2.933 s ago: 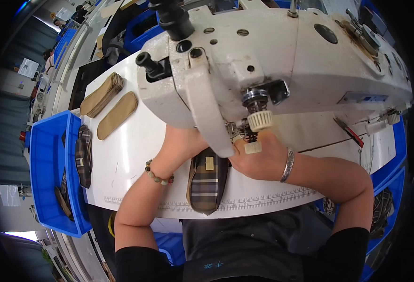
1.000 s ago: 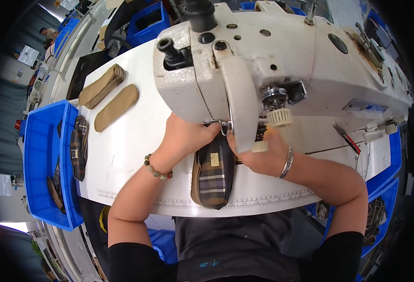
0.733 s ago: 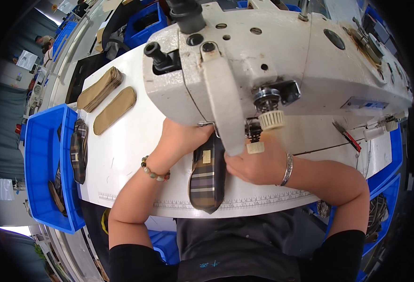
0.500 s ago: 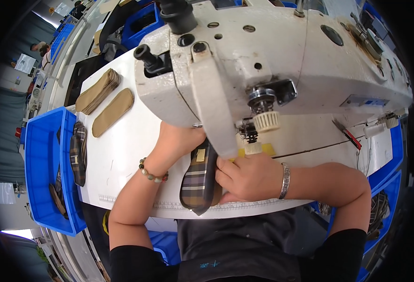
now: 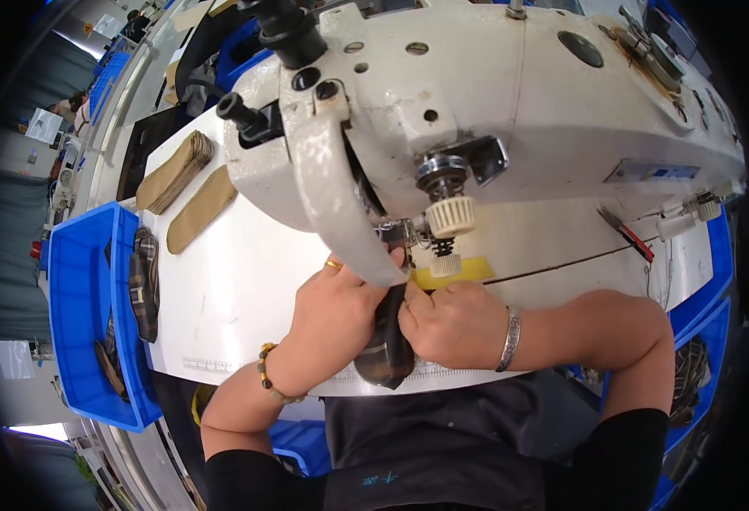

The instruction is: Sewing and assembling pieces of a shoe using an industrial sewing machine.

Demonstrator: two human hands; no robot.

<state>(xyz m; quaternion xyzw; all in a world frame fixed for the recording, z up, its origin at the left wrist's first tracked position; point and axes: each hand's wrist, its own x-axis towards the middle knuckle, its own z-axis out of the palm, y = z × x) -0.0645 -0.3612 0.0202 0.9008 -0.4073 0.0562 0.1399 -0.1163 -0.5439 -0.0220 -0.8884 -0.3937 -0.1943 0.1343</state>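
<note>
A dark plaid slipper (image 5: 384,356) with a black edge lies at the front of the sewing machine (image 5: 511,111), its far end reaching under the machine's needle area. My left hand (image 5: 336,307) is closed on the slipper's left side, thumb lying along the far part of the fabric. On the other side, the fingers of my right hand (image 5: 453,325) pinch the black edge. The machine's white curved lever (image 5: 332,183) hangs in front and partly hides the fingertips and the stitching spot.
Tan sole-shaped pads (image 5: 202,209) lie at the table's far left, beside a stack of them (image 5: 174,170). A blue bin (image 5: 94,319) stands left, with another plaid slipper (image 5: 143,285) by its rim. A red-handled cutter (image 5: 626,232) lies right; a yellow strip (image 5: 451,272) is behind my right hand.
My left hand has come down and nearer from the slipper's far end to its left side. The slipper has turned more edge-on and shifted right. My right hand stays close to its edge.
</note>
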